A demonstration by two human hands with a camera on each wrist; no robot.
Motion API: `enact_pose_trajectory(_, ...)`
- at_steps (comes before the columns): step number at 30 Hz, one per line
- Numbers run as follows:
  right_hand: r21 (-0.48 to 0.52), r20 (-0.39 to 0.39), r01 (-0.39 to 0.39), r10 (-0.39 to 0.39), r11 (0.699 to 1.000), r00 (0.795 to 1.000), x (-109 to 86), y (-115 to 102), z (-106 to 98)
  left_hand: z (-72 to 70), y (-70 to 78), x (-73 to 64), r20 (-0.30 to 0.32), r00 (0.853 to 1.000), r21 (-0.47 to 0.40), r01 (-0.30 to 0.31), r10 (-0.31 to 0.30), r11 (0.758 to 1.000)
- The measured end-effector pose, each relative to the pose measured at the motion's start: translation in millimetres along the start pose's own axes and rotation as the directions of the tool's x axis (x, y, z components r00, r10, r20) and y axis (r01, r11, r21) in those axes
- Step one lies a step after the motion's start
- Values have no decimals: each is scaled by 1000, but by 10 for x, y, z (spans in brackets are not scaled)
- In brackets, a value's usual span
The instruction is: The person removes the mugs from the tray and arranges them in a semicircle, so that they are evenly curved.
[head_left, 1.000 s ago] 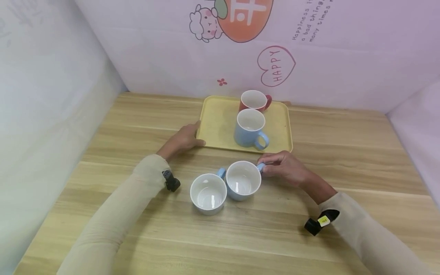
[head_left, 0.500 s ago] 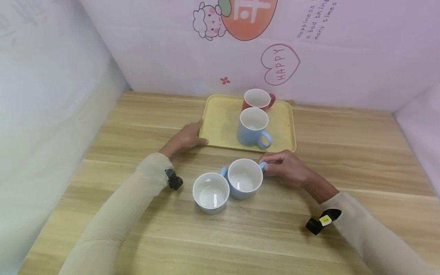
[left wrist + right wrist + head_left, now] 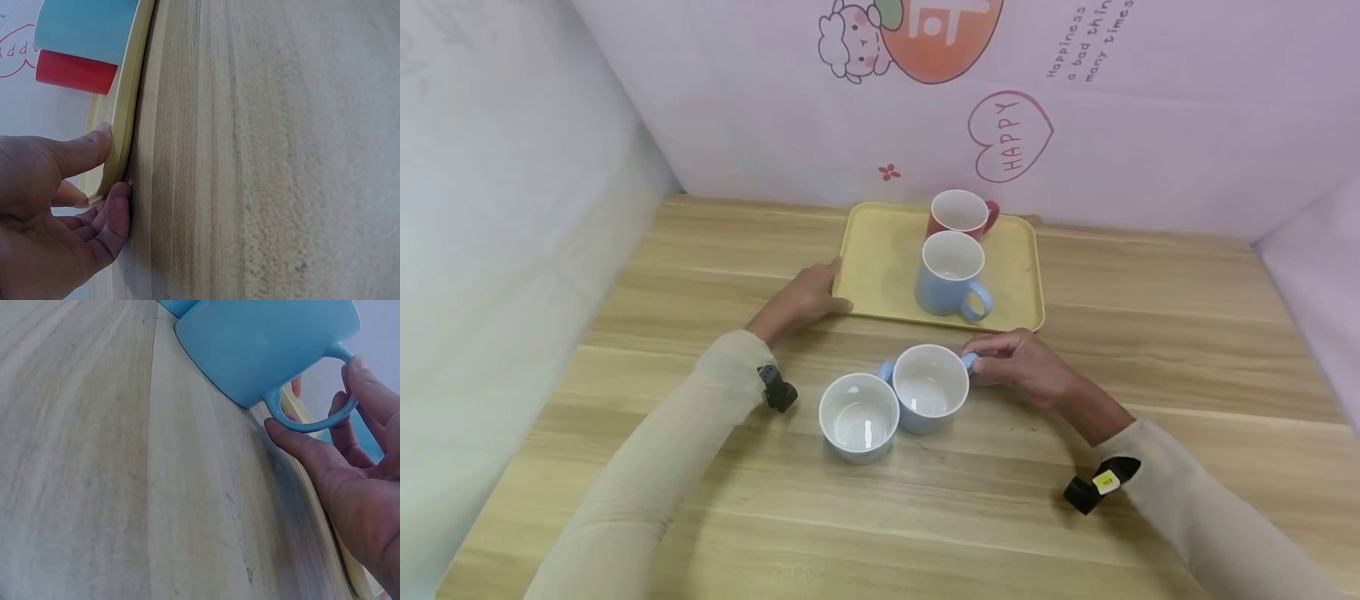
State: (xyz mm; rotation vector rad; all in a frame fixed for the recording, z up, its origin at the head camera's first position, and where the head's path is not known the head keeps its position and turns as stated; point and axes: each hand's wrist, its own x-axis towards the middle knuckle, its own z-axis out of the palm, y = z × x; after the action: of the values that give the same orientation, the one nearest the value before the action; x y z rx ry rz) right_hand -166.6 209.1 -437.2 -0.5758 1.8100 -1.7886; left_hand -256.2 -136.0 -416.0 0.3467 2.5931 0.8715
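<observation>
At the left end of a yellow tray (image 3: 876,267), my left hand (image 3: 807,294) grips the near corner. In the left wrist view the thumb lies on the tray's rim (image 3: 129,94) and the other fingers curl round its corner. My right hand (image 3: 1022,368) holds a light blue mug (image 3: 931,382) by its handle (image 3: 306,427), thumb and fingers about the loop. This mug stands upright in front of the tray. Close against its left side is a second light blue mug (image 3: 859,417), also upright, its handle pointing toward the first mug.
On the tray stand another blue mug (image 3: 936,287) and, behind it, a red mug (image 3: 958,215). The wooden table (image 3: 970,508) runs back to a printed white cloth (image 3: 760,100), which the tray's far edge nearly meets. White cloth walls rise on both sides.
The head view shifts slightly. Both hands, the mugs and the tray keep their places.
</observation>
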Motion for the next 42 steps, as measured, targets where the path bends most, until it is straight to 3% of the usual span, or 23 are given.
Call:
enact_pose_trajectory(15,52,-29,-82,84,995,996,4,21,6,-2,-15,-16,-7,999,-30,-32,31,999)
enact_pose_trajectory(35,92,-8,-67,69,993,998,-12,8,29,-2,-22,10,2,999,9,-34,34,999)
enact_pose_trajectory(42,77,-49,-85,89,993,995,-32,5,42,8,-34,9,2,1000,8,-29,29,1000)
